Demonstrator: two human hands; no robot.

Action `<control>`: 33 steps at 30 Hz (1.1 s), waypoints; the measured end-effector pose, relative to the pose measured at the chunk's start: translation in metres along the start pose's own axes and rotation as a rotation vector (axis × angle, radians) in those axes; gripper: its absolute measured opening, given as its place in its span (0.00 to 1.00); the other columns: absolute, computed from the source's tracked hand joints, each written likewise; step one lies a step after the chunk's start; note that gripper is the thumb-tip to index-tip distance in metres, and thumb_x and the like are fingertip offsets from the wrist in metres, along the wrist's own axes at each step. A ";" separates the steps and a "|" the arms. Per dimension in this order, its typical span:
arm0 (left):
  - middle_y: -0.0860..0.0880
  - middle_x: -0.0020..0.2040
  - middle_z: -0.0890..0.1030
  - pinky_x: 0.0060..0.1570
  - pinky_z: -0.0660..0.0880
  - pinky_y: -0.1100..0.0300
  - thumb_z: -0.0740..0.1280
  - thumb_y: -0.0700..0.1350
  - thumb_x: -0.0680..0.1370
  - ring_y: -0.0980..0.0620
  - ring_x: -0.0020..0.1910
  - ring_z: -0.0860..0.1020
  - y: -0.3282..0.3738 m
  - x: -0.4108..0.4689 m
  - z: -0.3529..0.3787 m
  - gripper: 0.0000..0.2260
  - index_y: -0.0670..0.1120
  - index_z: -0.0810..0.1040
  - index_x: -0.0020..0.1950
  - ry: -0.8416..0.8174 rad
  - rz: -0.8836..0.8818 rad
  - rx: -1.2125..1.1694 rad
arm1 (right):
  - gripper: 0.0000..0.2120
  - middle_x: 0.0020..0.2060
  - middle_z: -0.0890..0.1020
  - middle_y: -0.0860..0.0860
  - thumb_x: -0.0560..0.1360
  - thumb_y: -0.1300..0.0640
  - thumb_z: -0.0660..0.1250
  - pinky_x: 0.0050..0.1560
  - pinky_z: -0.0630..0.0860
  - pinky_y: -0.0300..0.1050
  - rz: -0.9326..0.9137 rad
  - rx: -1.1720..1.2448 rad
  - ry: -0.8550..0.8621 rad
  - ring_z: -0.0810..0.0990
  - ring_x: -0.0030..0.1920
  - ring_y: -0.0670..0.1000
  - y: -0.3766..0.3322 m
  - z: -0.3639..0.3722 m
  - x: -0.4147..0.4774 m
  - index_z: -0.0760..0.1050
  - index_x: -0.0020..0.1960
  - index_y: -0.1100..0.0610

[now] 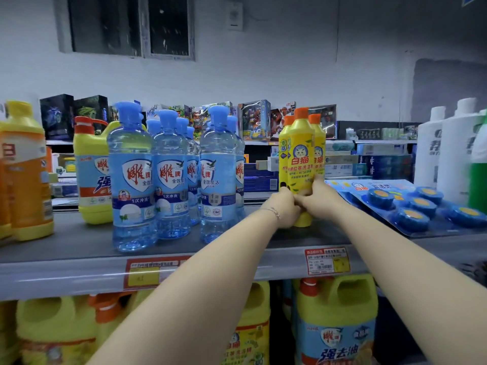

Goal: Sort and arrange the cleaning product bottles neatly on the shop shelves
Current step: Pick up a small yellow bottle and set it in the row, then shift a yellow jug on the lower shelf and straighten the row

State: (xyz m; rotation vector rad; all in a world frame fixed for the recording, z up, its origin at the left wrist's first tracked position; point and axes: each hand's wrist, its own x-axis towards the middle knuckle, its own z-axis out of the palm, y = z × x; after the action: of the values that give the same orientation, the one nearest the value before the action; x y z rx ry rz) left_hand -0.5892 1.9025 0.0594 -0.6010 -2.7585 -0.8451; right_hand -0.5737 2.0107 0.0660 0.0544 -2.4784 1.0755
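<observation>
A slim yellow bottle with an orange cap (301,154) stands at the front of a small cluster on the grey top shelf (79,248). Both hands wrap its lower part: my left hand (286,206) on its left side, my right hand (319,200) on its right side, fingers meeting in front. Two matching yellow bottles (284,146) (319,143) stand just behind it. To the left stand several clear blue bottles with blue caps (133,180), upright and close together.
A yellow jug with an orange cap (92,169) and an orange-yellow bottle (25,175) stand at the far left. Blue blister packs of round blocks (411,206) lie right of my hands, white bottles (448,154) beyond. Large yellow jugs (337,322) fill the lower shelf.
</observation>
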 end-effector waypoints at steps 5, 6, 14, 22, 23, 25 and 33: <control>0.41 0.63 0.75 0.56 0.77 0.50 0.66 0.45 0.78 0.42 0.58 0.77 0.011 -0.023 -0.003 0.30 0.38 0.55 0.73 0.081 -0.027 -0.074 | 0.30 0.59 0.74 0.57 0.73 0.46 0.69 0.50 0.73 0.49 -0.041 -0.105 0.151 0.75 0.55 0.57 0.005 -0.002 -0.011 0.60 0.67 0.58; 0.41 0.62 0.76 0.55 0.78 0.49 0.66 0.44 0.77 0.43 0.57 0.78 0.014 -0.032 -0.006 0.30 0.40 0.54 0.74 0.121 0.009 -0.121 | 0.30 0.58 0.74 0.57 0.72 0.45 0.69 0.50 0.74 0.50 -0.093 -0.119 0.276 0.74 0.55 0.58 0.006 -0.002 -0.016 0.61 0.65 0.58; 0.47 0.44 0.82 0.42 0.76 0.57 0.67 0.46 0.75 0.49 0.40 0.78 -0.015 -0.121 -0.058 0.06 0.44 0.77 0.49 0.416 0.346 0.091 | 0.04 0.35 0.77 0.50 0.70 0.56 0.64 0.37 0.73 0.47 -0.752 -0.012 0.423 0.75 0.37 0.50 -0.049 0.015 -0.069 0.76 0.41 0.56; 0.51 0.28 0.78 0.35 0.75 0.56 0.63 0.52 0.73 0.50 0.30 0.77 -0.111 -0.189 -0.128 0.12 0.46 0.76 0.34 0.708 0.190 0.250 | 0.09 0.33 0.76 0.47 0.71 0.48 0.60 0.37 0.75 0.51 -0.899 0.073 0.195 0.76 0.34 0.51 -0.132 0.091 -0.101 0.74 0.39 0.52; 0.51 0.26 0.75 0.32 0.72 0.57 0.63 0.51 0.73 0.52 0.28 0.74 -0.124 -0.195 -0.136 0.13 0.46 0.74 0.31 0.761 0.162 0.266 | 0.09 0.33 0.76 0.46 0.71 0.47 0.60 0.37 0.75 0.52 -0.916 0.068 0.166 0.75 0.34 0.51 -0.141 0.101 -0.104 0.73 0.39 0.51; 0.52 0.24 0.70 0.29 0.67 0.61 0.63 0.49 0.75 0.55 0.25 0.69 -0.146 -0.205 -0.153 0.14 0.45 0.71 0.31 0.864 0.119 0.238 | 0.08 0.33 0.76 0.46 0.72 0.48 0.61 0.37 0.76 0.52 -0.950 0.051 0.125 0.75 0.34 0.51 -0.158 0.119 -0.112 0.73 0.39 0.52; 0.40 0.60 0.75 0.51 0.67 0.62 0.63 0.41 0.79 0.44 0.59 0.74 -0.202 -0.179 -0.205 0.15 0.40 0.68 0.65 0.687 -0.277 -0.086 | 0.10 0.33 0.73 0.45 0.71 0.48 0.60 0.35 0.75 0.50 -1.006 -0.003 0.103 0.74 0.34 0.54 -0.223 0.178 -0.125 0.74 0.39 0.54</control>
State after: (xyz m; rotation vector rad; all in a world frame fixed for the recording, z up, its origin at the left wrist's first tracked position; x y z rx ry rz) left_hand -0.5029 1.5754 0.0746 0.0740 -2.1961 -0.9970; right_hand -0.4819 1.7131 0.0618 1.0744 -1.9119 0.5876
